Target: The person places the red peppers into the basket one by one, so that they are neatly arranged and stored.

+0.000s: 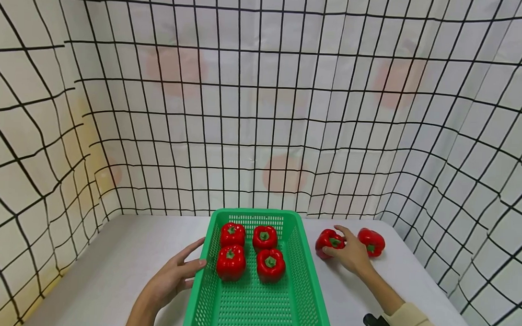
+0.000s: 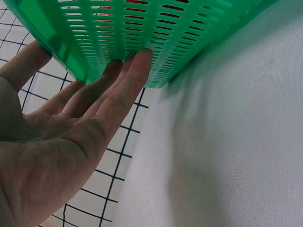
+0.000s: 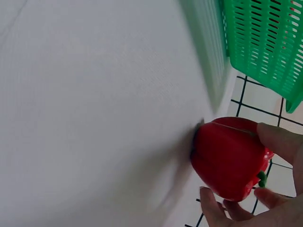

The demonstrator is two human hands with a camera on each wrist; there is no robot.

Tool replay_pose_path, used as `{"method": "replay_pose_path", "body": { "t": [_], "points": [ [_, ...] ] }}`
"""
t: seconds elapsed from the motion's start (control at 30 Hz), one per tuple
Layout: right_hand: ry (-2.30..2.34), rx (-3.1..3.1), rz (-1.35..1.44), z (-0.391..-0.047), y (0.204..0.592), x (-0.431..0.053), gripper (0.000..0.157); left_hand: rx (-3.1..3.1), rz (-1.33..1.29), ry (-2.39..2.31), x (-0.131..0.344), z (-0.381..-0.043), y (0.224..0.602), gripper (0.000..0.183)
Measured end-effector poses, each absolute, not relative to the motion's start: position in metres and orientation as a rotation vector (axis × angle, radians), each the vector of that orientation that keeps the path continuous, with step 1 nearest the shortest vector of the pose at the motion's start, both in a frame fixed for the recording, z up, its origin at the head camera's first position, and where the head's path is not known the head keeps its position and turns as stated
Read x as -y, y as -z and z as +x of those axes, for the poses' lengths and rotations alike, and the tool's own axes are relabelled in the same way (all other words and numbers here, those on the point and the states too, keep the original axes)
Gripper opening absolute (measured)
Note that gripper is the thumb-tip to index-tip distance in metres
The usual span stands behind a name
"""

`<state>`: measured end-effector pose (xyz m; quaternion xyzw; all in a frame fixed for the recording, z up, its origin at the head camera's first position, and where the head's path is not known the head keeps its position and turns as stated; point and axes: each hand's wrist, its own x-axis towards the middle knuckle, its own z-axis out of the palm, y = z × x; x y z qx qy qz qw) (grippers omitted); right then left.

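Several red bell peppers (image 1: pixel 231 263) with green stems sit in the far half of a green perforated basket (image 1: pixel 256 304). At the basket's left side, my left hand (image 1: pixel 166 280) touches the wall with fingers fairly straight; the left wrist view shows fingertips (image 2: pixel 142 59) against the slotted wall. To the right of the basket, my right hand (image 1: pixel 352 252) holds another red bell pepper (image 3: pixel 229 156), thumb on one side and fingers on the other. A further red bell pepper (image 1: pixel 372 242) lies just right of that hand, on its side.
A white-covered table (image 1: pixel 155 236) carries everything. White walls with a black grid net (image 1: pixel 257 117) enclose the back and both sides. A small black object (image 1: pixel 376 324) shows by the right sleeve (image 1: pixel 415 324).
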<state>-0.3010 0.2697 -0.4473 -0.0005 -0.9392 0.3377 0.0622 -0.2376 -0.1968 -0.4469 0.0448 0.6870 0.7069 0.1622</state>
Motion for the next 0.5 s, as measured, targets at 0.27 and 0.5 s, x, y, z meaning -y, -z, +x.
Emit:
{"method": "replay_pose_path", "body": {
  "t": [0.27, 0.5],
  "points": [
    [-1.139, 2.813, -0.084, -0.2997, 0.4469, -0.2645, 0.081, -1.975, 0.118, -2.016, 0.1965, -0.2376, 0.4455, 0.079],
    [-1.192, 2.81, -0.116, -0.3038, 0.4531, -0.26, 0.08, -1.968, 0.143, -2.025, 0.197, -0.2368, 0.4454, 0.077]
  ]
}}
